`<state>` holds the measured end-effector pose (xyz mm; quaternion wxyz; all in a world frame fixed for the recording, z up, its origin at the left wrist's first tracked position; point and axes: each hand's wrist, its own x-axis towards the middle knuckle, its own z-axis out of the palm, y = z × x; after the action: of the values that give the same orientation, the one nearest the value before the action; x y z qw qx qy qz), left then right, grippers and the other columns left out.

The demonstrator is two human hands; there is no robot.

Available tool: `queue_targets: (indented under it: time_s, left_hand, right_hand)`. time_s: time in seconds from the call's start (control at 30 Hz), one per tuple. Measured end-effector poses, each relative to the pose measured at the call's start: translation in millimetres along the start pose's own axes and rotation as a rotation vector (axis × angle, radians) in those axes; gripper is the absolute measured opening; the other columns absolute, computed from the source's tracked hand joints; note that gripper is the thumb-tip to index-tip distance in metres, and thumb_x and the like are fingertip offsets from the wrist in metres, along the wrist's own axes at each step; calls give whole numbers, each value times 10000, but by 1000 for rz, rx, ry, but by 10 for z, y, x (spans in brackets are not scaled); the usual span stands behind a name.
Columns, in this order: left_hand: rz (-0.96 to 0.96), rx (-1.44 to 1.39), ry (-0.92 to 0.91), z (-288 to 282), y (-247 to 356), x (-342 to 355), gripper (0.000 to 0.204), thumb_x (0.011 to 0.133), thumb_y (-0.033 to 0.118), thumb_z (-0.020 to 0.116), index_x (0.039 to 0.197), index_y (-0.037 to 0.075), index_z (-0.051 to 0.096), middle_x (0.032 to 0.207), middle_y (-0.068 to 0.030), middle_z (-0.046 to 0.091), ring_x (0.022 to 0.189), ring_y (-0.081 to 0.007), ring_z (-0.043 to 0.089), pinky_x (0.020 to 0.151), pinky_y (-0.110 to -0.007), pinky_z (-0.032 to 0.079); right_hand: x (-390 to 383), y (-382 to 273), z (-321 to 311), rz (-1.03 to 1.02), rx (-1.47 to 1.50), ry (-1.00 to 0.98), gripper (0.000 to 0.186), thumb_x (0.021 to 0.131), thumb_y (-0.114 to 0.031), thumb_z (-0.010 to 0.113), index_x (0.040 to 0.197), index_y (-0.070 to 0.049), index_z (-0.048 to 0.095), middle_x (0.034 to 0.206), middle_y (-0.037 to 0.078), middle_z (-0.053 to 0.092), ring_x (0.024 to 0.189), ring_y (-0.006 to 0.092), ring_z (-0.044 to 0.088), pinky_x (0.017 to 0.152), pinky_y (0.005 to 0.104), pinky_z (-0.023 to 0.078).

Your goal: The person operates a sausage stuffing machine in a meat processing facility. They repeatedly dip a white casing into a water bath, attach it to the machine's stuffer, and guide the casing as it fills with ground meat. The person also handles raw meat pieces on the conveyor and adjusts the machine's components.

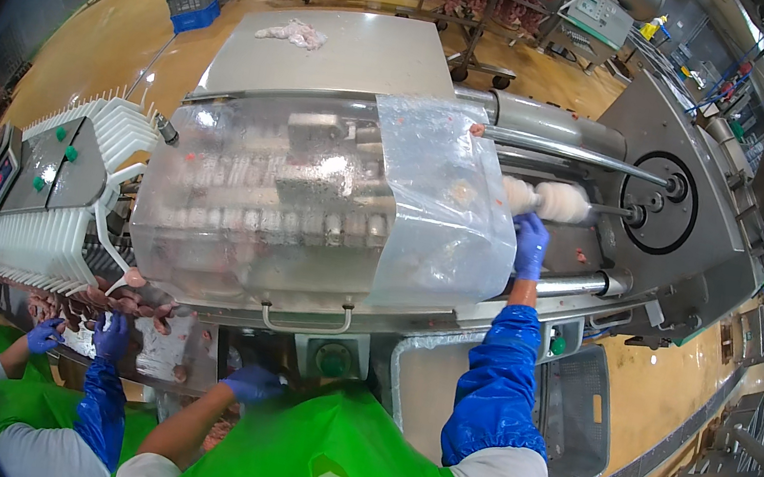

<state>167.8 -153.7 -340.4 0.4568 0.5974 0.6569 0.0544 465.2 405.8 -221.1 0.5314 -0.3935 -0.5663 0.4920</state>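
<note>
My right hand (529, 246), in a blue glove and sleeve, reaches into the machine (314, 297) with fingers drawn together. Its fingertips lie at the lower edge of a blurred white roll that looks like sausage casing (562, 203), on a horizontal metal tube; what they pinch, if anything, is hidden. A clear plastic sheet (437, 197) hangs just left of this hand, over the machine's transparent cover (261, 191). Below the machine's front, my left hand (254, 383) is gloved in blue, beside a green button (332, 359); its fingers are smeared and partly hidden.
At the left, co-worker hands (110, 336) in blue gloves handle sausages (131, 300) below a row of white hooks (16, 238). A grey crate (578, 416) stands right of my arm. Metal rods (573, 149) span the machine's right side. A sausage rack (486, 7) stands behind.
</note>
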Motion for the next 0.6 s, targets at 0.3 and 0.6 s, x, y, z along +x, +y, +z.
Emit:
queue_targets:
  time_s: [0.3, 0.6]
  left_hand:
    - [22, 75, 45, -326, 167, 116, 385, 917, 403, 496, 1082, 108, 681, 1051, -173, 665, 973, -379, 619, 863, -454, 484]
    - [-68, 69, -114, -438, 284, 244, 422, 902, 424, 495, 1078, 85, 675, 1022, -181, 673, 951, -372, 634, 860, -448, 490]
  right_hand:
    - [185, -24, -107, -21, -86, 60, 138, 882, -55, 550, 904, -13, 679, 735, 27, 621, 545, 87, 485, 516, 260, 422]
    - [293, -69, -389, 7, -96, 135, 143, 884, -72, 552, 912, -3, 674, 673, 40, 593, 524, 96, 490, 501, 265, 415]
